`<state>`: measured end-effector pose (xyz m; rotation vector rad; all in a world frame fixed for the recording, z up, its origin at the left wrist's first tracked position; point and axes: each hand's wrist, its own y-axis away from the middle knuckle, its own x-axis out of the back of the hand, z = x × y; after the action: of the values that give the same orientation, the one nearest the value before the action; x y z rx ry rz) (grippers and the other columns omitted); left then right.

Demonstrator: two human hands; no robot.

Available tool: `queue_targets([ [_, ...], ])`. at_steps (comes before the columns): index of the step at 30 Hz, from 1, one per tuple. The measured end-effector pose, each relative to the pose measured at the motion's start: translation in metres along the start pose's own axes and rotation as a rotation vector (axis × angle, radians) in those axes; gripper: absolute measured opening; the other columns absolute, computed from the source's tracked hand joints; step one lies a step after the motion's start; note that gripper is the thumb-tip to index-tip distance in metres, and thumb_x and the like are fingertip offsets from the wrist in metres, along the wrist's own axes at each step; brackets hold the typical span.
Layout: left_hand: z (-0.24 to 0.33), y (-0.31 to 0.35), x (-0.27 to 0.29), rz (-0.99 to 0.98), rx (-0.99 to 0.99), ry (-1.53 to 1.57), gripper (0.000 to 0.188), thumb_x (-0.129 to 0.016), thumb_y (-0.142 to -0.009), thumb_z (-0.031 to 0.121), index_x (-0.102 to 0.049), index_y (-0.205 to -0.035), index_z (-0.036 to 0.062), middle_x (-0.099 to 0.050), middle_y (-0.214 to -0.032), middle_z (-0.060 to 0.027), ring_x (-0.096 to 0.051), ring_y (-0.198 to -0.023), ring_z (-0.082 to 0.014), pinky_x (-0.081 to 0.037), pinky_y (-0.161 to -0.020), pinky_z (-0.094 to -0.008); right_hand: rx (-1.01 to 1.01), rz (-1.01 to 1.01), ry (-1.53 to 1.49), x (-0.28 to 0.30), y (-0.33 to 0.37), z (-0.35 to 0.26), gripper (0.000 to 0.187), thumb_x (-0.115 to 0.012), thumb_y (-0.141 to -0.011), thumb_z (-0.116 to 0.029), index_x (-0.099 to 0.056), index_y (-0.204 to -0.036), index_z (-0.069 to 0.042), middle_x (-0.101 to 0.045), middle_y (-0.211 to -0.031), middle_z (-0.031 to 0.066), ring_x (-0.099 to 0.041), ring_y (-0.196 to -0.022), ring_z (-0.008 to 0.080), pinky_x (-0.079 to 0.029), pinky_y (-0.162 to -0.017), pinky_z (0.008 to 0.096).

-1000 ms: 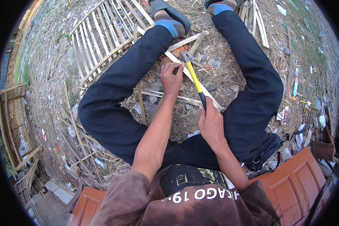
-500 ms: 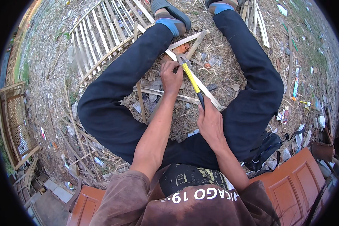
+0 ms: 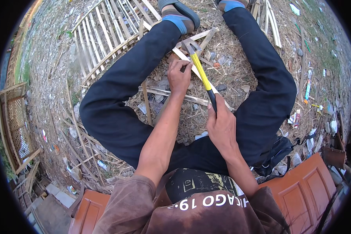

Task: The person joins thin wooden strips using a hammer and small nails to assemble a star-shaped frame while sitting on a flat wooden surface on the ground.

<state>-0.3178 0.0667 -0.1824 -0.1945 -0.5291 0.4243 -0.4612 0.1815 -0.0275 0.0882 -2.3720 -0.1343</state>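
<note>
A claw hammer (image 3: pixel 201 72) with a yellow and black handle is in my right hand (image 3: pixel 223 126), which is wrapped round the black grip. The hammer's head is just beyond my left fingertips, over a pale wooden strip (image 3: pixel 181 54). My left hand (image 3: pixel 179 77) rests beside this strip with thumb and fingers pinched together; whatever they hold is too small or hidden to name. At its far end the strip meets other slats (image 3: pixel 209 38), forming a narrow angled shape on the ground between my legs. Another thin strip (image 3: pixel 191 98) lies crosswise beyond my lap, partly behind my left forearm.
A slatted wooden panel (image 3: pixel 105 35) lies at the far left, by my foot. More slats (image 3: pixel 266 19) are at the far right foot. Litter, straw and stones cover the ground. A black bag (image 3: pixel 275 154) sits by my right thigh, near a reddish-brown panelled board (image 3: pixel 304 191).
The hammer's head has risen off the strip and moved slightly away from me. My right hand has turned and lifted a little; my left hand stays nearly in place.
</note>
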Motion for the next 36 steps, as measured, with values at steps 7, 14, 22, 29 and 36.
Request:
queue_targets([
  [7,0.004,-0.001,0.000,-0.015,0.032,-0.002,0.011,-0.080,-0.078,0.011,-0.074,-0.082,0.0026,-0.069,-0.086,-0.0098,-0.065,-0.085,-0.0286,-0.050,-0.078,-0.0404,0.047,0.060,0.000,-0.014,0.002,0.020,0.033,-0.058,-0.094,-0.004,-0.051,-0.124,0.005,-0.064,-0.086,0.0302,-0.065,-0.075,0.0489,-0.050,-0.061,0.0547],
  [14,0.005,-0.002,0.002,-0.003,0.049,-0.010,0.010,-0.080,-0.077,0.008,-0.074,-0.082,0.0023,-0.068,-0.085,-0.0096,-0.065,-0.086,-0.0286,-0.050,-0.079,-0.0408,0.048,0.060,-0.031,-0.008,0.003,0.007,0.034,-0.057,-0.094,-0.005,-0.049,-0.126,0.005,-0.064,-0.081,0.0297,-0.064,-0.072,0.0488,-0.050,-0.060,0.0552],
  [22,0.001,0.000,-0.003,-0.007,0.045,0.035,0.011,-0.080,-0.077,0.009,-0.074,-0.081,0.0019,-0.067,-0.084,-0.0096,-0.065,-0.083,-0.0288,-0.050,-0.076,-0.0405,0.007,0.017,0.032,-0.004,-0.004,0.006,0.037,-0.060,-0.092,-0.003,-0.051,-0.127,0.007,-0.064,-0.088,0.0302,-0.065,-0.075,0.0474,-0.052,-0.062,0.0531],
  [29,0.003,0.000,0.003,-0.007,0.040,0.005,0.011,-0.081,-0.076,0.009,-0.074,-0.082,0.0013,-0.067,-0.084,-0.0096,-0.065,-0.082,-0.0284,-0.050,-0.076,-0.0405,0.132,0.097,-0.021,-0.003,0.000,0.014,0.035,-0.059,-0.093,-0.003,-0.051,-0.126,0.006,-0.065,-0.088,0.0303,-0.065,-0.074,0.0478,-0.051,-0.061,0.0533],
  [36,-0.002,-0.002,-0.001,0.013,0.016,0.001,0.012,-0.081,-0.078,0.011,-0.076,-0.084,0.0019,-0.067,-0.081,-0.0080,-0.065,-0.076,-0.0212,-0.049,-0.070,-0.0342,-0.015,0.050,-0.014,0.005,-0.005,0.005,0.032,-0.058,-0.094,-0.005,-0.051,-0.124,0.003,-0.064,-0.084,0.0307,-0.065,-0.075,0.0492,-0.049,-0.060,0.0544],
])
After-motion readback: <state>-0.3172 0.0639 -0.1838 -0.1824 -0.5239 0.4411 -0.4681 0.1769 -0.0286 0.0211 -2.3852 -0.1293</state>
